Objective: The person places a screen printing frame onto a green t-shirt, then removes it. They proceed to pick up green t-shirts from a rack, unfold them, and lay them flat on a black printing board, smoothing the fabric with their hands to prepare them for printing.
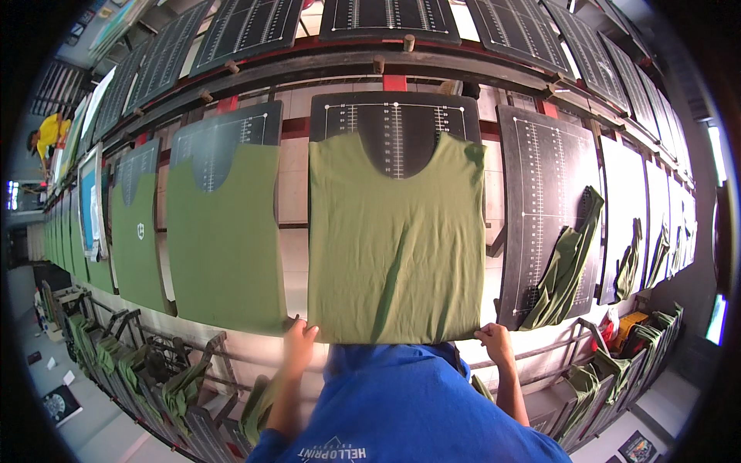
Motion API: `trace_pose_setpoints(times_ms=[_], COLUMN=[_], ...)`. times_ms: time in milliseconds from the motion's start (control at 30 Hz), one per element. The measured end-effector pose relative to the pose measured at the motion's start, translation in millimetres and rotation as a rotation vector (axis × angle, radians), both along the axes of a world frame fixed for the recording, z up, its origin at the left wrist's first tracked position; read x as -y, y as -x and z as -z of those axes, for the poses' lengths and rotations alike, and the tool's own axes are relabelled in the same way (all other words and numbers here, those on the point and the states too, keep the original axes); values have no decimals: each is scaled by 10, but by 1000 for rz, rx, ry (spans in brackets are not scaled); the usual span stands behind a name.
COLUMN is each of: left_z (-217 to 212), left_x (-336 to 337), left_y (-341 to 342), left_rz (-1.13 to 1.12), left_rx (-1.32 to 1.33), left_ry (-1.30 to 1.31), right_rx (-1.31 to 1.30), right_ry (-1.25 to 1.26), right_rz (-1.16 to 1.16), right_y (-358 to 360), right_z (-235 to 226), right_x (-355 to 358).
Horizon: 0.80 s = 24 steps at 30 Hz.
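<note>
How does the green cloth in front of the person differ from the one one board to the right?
The spread cloth lies broadly open with some creases; the bunched cloth is a narrow, crumpled strip. The spread cloth covers most of the center board, while the bunched cloth leaves much of the right-hand board bare. The left hand and right hand pinch the spread cloth; neither touches the bunched cloth. Both are green.

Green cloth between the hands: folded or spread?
Spread: the cloth covers most of its board, left hand and right hand at its lower corners, though creased.
</note>
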<state>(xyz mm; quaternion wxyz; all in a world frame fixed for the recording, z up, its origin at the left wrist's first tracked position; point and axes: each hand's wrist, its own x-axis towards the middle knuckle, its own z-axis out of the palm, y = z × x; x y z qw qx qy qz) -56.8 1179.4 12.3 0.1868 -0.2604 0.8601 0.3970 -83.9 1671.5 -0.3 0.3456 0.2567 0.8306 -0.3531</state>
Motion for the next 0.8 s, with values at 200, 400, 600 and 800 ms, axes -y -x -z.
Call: trace_pose_setpoints(times_ms=[200, 400, 600, 800], left_z=[74, 125, 346, 309], left_x=[51, 84, 140, 144], left_y=[-171, -212, -206, 915], left_rz=[-142, -164, -216, -287], left_rx=[-80, -44, -168, -211], left_ry=[-131, -98, -247, -335], right_rx=[-266, -274, -192, -434], right_ry=[-57, -59, 8, 354], right_rz=[103, 84, 1, 169], right_y=[-222, -308, -191, 1137], right_z=[24, 155, 103, 284], right_x=[-79, -172, -222, 132])
